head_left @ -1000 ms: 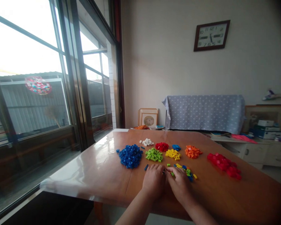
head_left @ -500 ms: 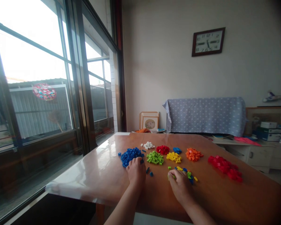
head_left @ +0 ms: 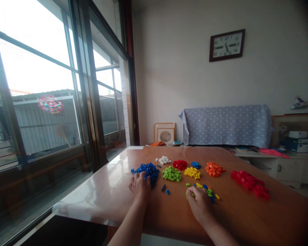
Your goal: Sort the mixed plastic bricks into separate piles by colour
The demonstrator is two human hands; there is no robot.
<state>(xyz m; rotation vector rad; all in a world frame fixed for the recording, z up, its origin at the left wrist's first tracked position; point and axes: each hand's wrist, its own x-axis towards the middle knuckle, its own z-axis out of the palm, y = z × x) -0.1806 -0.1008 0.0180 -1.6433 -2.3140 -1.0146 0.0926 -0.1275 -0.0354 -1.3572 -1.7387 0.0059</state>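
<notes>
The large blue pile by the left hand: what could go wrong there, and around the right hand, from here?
The left hand is at the near edge of the large blue pile, so it might push pieces loose. The green pile lies close by, so colours could mix. Beside the right hand, a sideways move could scatter the mixed loose pieces.

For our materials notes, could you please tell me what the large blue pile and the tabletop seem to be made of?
Large blue pile: probably moulded plastic, slightly glossy, from its small pieces' even, saturated colour.
Tabletop: perhaps wood, seemingly under a glossy clear plastic sheet: it looks brown, mirrors bright light and has a translucent near-left edge.
</notes>
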